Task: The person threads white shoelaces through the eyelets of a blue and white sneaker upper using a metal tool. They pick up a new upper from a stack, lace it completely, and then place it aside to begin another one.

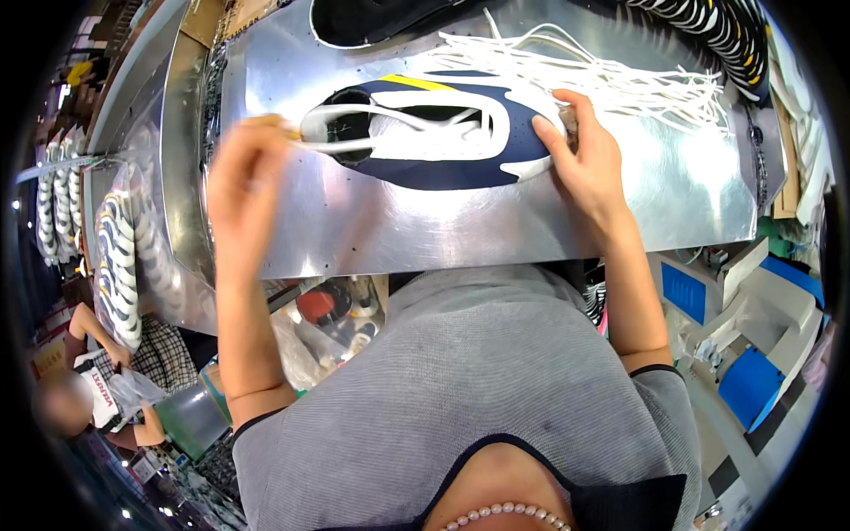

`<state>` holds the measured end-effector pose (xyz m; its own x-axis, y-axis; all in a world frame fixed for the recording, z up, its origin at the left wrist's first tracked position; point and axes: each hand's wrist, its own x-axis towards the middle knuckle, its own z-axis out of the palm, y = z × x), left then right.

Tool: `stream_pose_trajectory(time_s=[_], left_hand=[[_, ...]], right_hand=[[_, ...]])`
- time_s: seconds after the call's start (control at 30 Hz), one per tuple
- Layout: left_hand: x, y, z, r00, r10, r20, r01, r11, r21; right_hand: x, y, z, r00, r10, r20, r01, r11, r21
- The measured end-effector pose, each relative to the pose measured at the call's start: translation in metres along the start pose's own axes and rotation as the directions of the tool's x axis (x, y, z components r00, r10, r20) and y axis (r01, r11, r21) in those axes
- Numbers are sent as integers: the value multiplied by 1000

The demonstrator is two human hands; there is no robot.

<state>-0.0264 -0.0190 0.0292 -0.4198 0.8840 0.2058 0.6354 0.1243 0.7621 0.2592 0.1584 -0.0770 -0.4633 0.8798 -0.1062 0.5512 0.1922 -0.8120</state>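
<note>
A navy shoe upper (425,173) with white panels and a yellow stripe lies on its side-to-side length on the metal table, its opening facing up. My left hand (248,173), smeared by motion, is at the heel end, closed on a white shoelace (345,145) that runs out of the upper's opening. Around the toe end, my right hand (589,164) grips the upper, thumb on the near side and index finger over the far side. Part of the toe is hidden behind that hand.
Loose white laces (602,84) lie in a heap beyond the upper. A black shoe part (372,25) is at the far edge, stacked striped uppers (722,35) at far right. The metal table (425,230) spans the front. Another person (115,389) sits at left.
</note>
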Motion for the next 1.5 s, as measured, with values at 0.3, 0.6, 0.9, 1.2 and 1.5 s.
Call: stream_pose_trajectory(time_s=[0.3,0.6,0.9,1.2,1.5], left_hand=[[32,55,61,859,465,213,-508,825,248],[14,28,76,974,137,179,-186,935,301],[44,1,123,611,-509,607,759,595,-264],[23,22,143,843,-475,252,533,798,-282],[12,30,141,869,-427,250,488,823,-291]], right_hand=[[-10,-28,-19,990,-142,-13,122,793,597],[4,-43,25,980,33,196,-170,656,736],[6,-29,48,996,62,62,-85,864,497],[-5,-32,20,992,-92,84,55,926,375],[-10,-29,0,966,-249,75,226,946,232]])
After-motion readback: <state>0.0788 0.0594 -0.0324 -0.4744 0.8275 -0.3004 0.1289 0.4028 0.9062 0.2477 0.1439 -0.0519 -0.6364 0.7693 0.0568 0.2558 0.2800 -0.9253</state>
